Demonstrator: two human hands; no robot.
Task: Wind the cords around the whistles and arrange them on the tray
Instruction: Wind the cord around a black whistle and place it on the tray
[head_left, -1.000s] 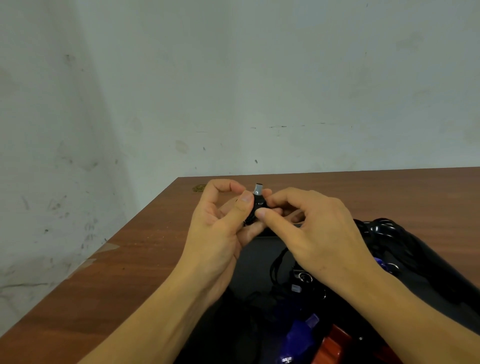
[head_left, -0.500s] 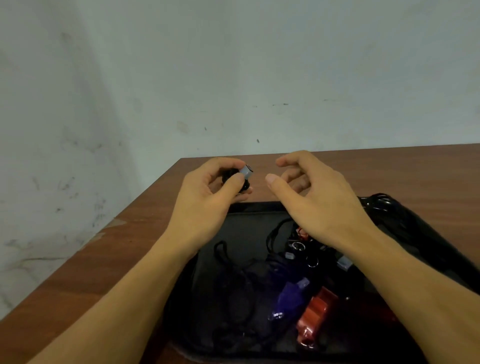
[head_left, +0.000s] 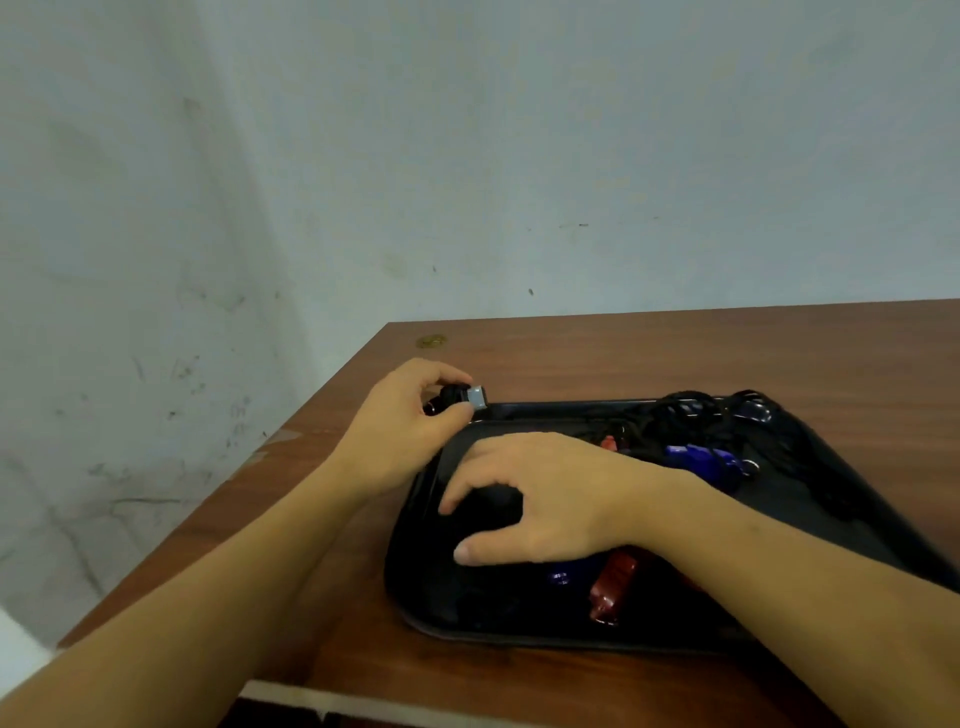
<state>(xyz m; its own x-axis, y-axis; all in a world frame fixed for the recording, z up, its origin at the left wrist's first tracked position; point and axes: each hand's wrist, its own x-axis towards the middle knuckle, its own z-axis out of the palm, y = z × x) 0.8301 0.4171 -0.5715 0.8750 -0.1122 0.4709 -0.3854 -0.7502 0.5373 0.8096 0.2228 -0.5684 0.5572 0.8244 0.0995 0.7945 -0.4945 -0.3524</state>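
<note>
My left hand (head_left: 410, 431) pinches a black whistle (head_left: 465, 399) with a grey mouthpiece and cord wound round it, just above the far left corner of the black tray (head_left: 415, 587). My right hand (head_left: 540, 499) hovers low over the tray's left part, fingers spread and loosely bent, holding nothing I can see. A red whistle (head_left: 613, 587) and a blue whistle (head_left: 558, 574) peek out beneath that hand. Another blue whistle (head_left: 701, 460) lies toward the tray's back right among tangled black cords (head_left: 691, 415).
The tray sits on a brown wooden table (head_left: 623, 353) whose left edge (head_left: 249, 467) runs close to a pale wall. The near table edge is just below the tray. A small yellowish mark (head_left: 431, 341) lies near the table's far left corner.
My right hand let go of the black whistle and dropped down over the tray. My left hand carried the wound whistle to the tray's far left corner. The view tilted downward.
</note>
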